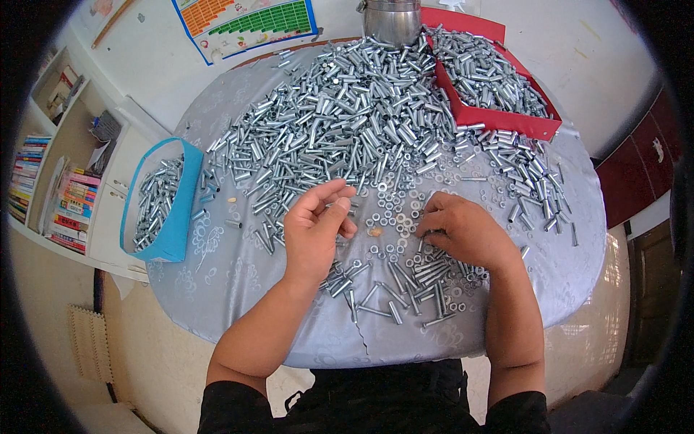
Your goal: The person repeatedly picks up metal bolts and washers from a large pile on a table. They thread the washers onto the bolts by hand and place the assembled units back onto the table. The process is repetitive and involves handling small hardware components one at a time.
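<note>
Washers (394, 210) between hands; left hand (314, 231) half-open, right hand (463, 231) grip possibly pinching one.

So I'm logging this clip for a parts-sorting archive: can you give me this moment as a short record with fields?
Surface: round table under a grey patterned cloth
Left hand: left hand raised, fingers curled; whether it holds a piece cannot be told
Right hand: right hand palm down, fingertips on the loose washers
Main pile: silver metal sleeves heaped across the far half
Near the wrists: bolts lying loose
Left container: blue bin, part filled with sleeves
Right container: red tray, filled with sleeves
Far edge: metal pot
</note>
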Demonstrator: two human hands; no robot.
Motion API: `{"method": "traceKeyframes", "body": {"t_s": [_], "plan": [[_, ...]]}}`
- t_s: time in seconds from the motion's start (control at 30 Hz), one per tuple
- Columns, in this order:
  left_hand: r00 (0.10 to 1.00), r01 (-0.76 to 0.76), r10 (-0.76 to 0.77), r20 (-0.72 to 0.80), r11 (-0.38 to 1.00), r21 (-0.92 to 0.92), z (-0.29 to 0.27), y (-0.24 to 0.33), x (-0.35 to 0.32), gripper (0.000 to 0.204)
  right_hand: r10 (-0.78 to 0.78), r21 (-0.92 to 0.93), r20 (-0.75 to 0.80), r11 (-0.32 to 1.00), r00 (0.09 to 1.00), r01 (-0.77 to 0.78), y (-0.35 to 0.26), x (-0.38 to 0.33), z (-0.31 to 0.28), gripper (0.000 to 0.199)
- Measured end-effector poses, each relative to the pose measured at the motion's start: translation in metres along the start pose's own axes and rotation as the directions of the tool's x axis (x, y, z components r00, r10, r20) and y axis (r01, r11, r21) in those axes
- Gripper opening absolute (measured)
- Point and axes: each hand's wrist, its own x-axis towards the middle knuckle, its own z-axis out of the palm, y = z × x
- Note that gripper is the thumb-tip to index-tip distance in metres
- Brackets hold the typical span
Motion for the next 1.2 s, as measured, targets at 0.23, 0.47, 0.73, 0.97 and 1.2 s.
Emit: {"method": "traceKeyframes", "body": {"t_s": [0.23,0.47,0.73,0.97,1.2], "plan": [[1.000,0.009,-0.009,0.007,1.000,-0.006,0.000,-0.001,0.000,0.028,-0.019,-0.039,-0.037,0.999,0.999,0.018,-0.002,0.001,0.005,0.014],[0.987,0.063,-0.076,0.141,0.994,0.095,-0.001,-0.002,-0.001,0.028,0.009,0.165,-0.166,0.986,0.986,0.018,-0.012,0.012,0.009,0.011],[0.941,0.056,-0.124,0.316,0.975,0.216,0.003,-0.006,-0.008,0.029,-0.019,0.241,-0.253,0.967,0.967,0.082,-0.020,0.015,0.016,0.013],[0.944,0.068,-0.134,0.302,0.973,0.221,0.005,-0.006,-0.010,0.024,-0.037,0.271,-0.247,0.957,0.968,0.106,-0.021,0.015,0.019,0.015],[0.978,0.042,-0.064,0.199,0.993,0.113,-0.001,-0.004,-0.003,0.012,-0.032,0.111,-0.188,0.992,0.982,0.054,-0.004,0.010,0.011,0.013]]}}
